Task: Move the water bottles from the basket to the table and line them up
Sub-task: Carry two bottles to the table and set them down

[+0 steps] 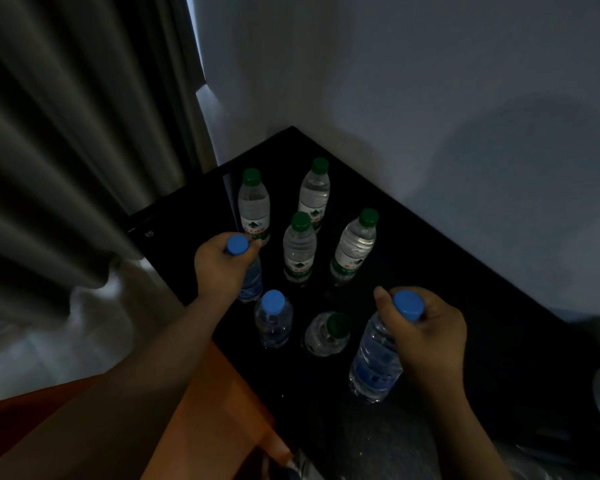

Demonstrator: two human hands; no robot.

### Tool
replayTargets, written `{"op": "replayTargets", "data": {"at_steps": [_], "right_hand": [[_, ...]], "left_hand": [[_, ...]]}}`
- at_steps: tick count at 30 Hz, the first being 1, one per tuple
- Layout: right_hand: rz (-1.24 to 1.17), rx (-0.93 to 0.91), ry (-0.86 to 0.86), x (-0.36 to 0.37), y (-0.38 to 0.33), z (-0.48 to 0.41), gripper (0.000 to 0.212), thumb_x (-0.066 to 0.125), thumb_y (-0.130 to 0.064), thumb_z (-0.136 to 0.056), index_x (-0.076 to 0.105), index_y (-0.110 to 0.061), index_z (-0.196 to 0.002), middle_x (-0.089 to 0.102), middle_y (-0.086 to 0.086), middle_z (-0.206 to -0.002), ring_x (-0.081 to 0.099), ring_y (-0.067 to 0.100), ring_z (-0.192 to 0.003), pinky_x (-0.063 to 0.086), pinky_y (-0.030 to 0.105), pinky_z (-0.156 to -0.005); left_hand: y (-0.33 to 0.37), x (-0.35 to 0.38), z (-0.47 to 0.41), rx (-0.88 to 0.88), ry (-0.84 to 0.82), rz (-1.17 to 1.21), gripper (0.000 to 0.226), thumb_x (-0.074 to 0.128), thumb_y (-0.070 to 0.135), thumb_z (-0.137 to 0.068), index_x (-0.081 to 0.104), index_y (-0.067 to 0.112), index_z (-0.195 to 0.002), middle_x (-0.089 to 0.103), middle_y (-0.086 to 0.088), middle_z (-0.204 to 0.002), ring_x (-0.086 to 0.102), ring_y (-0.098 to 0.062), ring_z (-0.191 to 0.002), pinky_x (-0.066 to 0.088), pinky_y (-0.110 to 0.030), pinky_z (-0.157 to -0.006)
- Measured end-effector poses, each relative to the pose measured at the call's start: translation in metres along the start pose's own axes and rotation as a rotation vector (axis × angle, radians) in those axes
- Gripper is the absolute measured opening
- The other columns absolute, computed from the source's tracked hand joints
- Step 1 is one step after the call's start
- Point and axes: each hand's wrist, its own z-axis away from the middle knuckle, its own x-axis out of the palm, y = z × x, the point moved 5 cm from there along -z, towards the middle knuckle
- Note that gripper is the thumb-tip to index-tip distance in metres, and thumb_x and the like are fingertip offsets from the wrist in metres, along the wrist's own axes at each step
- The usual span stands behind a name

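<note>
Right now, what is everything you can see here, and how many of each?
Green-cap bottles: five, clear, upright on the table; four at the back, one nearer.
Blue-cap bottles: three, clear; one stands free at front left, two are held.
Table: one, black, in the wall corner.
Curtain: one, grey, left.
Wall: pale, behind the table.
Wooden surface: one, orange-brown, lower left.
Left hand: grips a blue-cap bottle's top, left.
Right hand: grips another's top, front right.
</note>
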Motion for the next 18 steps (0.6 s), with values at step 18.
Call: {"op": "replayTargets", "data": {"at_steps": [18], "right_hand": [[0.02,0.097,0.077,0.018,0.059,-0.063,0.014,0.074,-0.022,-0.081,0.07,-0.013,-0.091,0.07,-0.004,-0.085,0.067,0.007,-0.079,0.056,0.027,-0.073]], "left_hand": [[0.001,0.007,-0.005,-0.061,-0.189,0.0,0.018,0.071,0.01,-0.081,0.067,0.0,-0.095,0.062,-0.006,-0.093,0.056,-0.016,-0.088,0.044,-0.029,-0.08]]}}
